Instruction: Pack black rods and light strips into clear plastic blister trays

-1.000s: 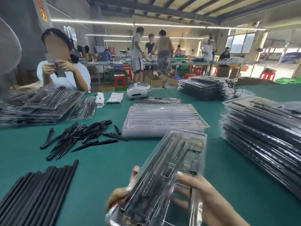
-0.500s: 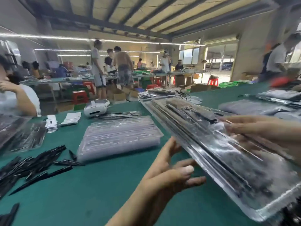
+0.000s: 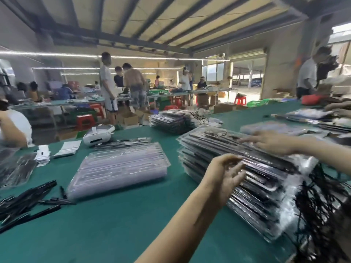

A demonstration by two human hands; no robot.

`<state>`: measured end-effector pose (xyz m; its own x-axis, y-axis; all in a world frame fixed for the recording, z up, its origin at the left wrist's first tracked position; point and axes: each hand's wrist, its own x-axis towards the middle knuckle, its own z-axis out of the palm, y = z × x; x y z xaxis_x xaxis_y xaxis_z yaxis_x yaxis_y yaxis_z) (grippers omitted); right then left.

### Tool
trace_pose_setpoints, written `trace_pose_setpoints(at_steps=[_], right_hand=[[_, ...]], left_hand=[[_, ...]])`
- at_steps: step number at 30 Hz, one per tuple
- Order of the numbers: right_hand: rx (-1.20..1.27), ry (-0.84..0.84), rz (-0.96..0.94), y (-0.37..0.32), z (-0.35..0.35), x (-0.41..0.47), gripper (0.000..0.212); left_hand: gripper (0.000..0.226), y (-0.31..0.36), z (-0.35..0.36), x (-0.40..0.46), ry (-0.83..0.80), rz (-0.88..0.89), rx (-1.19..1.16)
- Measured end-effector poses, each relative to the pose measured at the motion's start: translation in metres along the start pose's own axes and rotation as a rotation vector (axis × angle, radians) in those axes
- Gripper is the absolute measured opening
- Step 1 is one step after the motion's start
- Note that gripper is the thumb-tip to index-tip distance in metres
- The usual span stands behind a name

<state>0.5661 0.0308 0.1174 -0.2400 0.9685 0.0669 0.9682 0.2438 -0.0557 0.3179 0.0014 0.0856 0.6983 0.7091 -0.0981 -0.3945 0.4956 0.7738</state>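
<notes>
Clear-plastic filled tray (image 3: 224,141) lies atop the stack of packed trays (image 3: 247,186) on the table (image 3: 114,224), long axis running away leftward, right hand (image 3: 273,142) flat on it with straight fingers, left hand (image 3: 226,173) loosely spread at its near edge.

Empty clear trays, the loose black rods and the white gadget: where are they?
Empty clear trays (image 3: 121,168): head view, top of the stack.
Loose black rods (image 3: 24,202): head view, middle of the pile.
White gadget (image 3: 97,134): head view, its rounded body.
</notes>
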Motion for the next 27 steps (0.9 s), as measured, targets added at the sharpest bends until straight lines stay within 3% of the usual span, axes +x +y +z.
trace_pose_setpoints(at_steps=[2,6,8,12,14,18,22,25,27], right_hand=[[0.068,0.027,0.191,-0.023,0.009,-0.014,0.038],[-0.035,0.041,0.332,-0.025,-0.006,0.005,0.073],[-0.065,0.038,0.306,-0.033,0.003,0.005,0.075],[-0.09,0.044,0.301,-0.041,0.004,0.012,0.081],[-0.116,0.008,0.312,-0.04,0.006,0.011,0.08],[-0.148,-0.01,0.304,-0.034,0.001,0.012,0.088],[-0.204,-0.049,0.273,-0.033,-0.005,0.024,0.115],[-0.235,-0.062,0.278,-0.041,-0.007,0.032,0.097],[-0.264,-0.091,0.279,-0.046,-0.007,0.033,0.096]], left_hand=[[0.016,-0.005,-0.006,-0.001,0.116,0.022,0.014],[0.011,-0.005,-0.022,0.001,0.347,0.179,0.208],[0.016,-0.006,-0.029,0.008,0.285,0.13,0.265],[0.064,-0.018,-0.032,0.021,0.114,0.004,0.387],[0.073,-0.02,-0.036,0.023,0.114,-0.012,0.444],[0.066,-0.011,-0.051,0.023,0.106,0.002,0.463],[0.062,-0.006,-0.053,0.018,0.098,0.012,0.472],[0.058,-0.004,-0.054,0.018,0.098,0.03,0.47],[0.041,-0.003,-0.054,0.018,0.101,0.032,0.453]])
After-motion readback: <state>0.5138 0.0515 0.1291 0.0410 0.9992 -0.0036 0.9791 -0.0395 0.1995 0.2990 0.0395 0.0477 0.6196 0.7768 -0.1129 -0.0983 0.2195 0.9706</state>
